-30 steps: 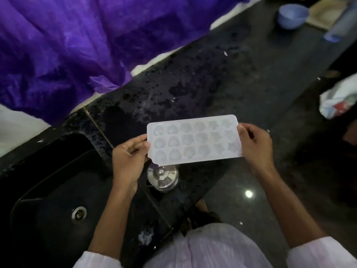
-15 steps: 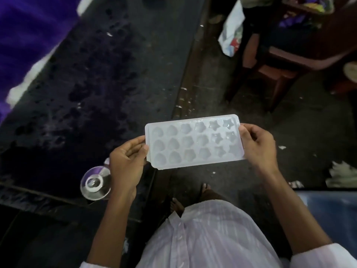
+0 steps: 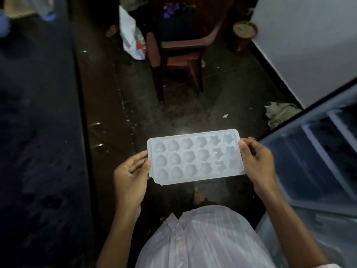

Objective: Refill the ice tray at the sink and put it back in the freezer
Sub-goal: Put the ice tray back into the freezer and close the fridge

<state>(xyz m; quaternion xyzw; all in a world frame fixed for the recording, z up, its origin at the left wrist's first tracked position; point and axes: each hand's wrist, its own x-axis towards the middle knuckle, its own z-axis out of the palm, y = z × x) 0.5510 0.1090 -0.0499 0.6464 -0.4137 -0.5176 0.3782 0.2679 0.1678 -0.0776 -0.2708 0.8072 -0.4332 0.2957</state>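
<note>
Between the two hands, the ice tray was held level above the dark floor, its long axis running from one grip to the other. The left hand was closed on the tray's left short edge, thumb on the top rim and fingers curled underneath; the right hand was clamped on the tray's right short edge in the same way. The tray was white and translucent, with three rows of moulded cells: hearts nearest the left hand, rounded flower shapes in the middle, stars nearest the right hand. Whether the cells held water could not be told. Just below the tray were the person's pale striped shirt and a bare foot. Left of the tray ran the dark speckled counter. Right of the tray, beyond the right hand, an open fridge door with shelf rails showed. Beyond the tray's far edge stood a brown plastic chair, with a white bag beside it.
</note>
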